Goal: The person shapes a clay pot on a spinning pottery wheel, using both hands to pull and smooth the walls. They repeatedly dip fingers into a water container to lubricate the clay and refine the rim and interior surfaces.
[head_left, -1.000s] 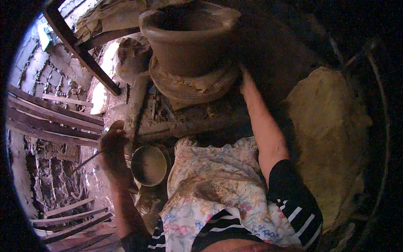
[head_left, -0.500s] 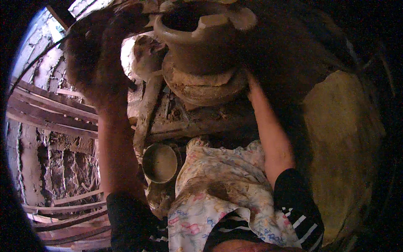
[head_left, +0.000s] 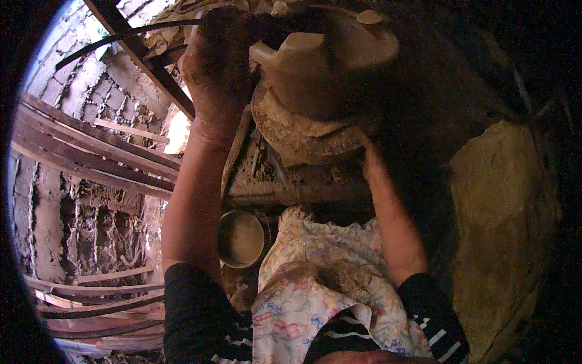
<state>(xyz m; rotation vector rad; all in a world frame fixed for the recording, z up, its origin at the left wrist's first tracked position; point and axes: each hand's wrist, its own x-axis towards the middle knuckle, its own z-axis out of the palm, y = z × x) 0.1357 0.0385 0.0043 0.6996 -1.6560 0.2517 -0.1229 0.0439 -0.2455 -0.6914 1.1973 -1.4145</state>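
A clay pot [head_left: 345, 79] with a thick rim and a raised flat piece on its near side stands on a rounded, rough base [head_left: 297, 130]. My left hand [head_left: 221, 60] is closed at the pot's left rim, its fingers deep in shade. From that hand a thin, dark curved strip [head_left: 130, 31] sticks out to the left. My right hand [head_left: 364, 134] reaches to the right side of the base, below the pot's belly. Shadow hides the right fingers.
A round bowl [head_left: 241, 238] stands left of my patterned apron [head_left: 315, 261]. Wooden planks [head_left: 91, 151] run along the left, before a brick wall. A large tan sheet [head_left: 500, 230] hangs or lies at the right. A dark beam [head_left: 142, 57] slants at upper left.
My left hand has swung right, to the pot's rim, carrying the dark strip along. The pot has turned, so its raised piece and side knob sit differently. My right hand stays by the base.
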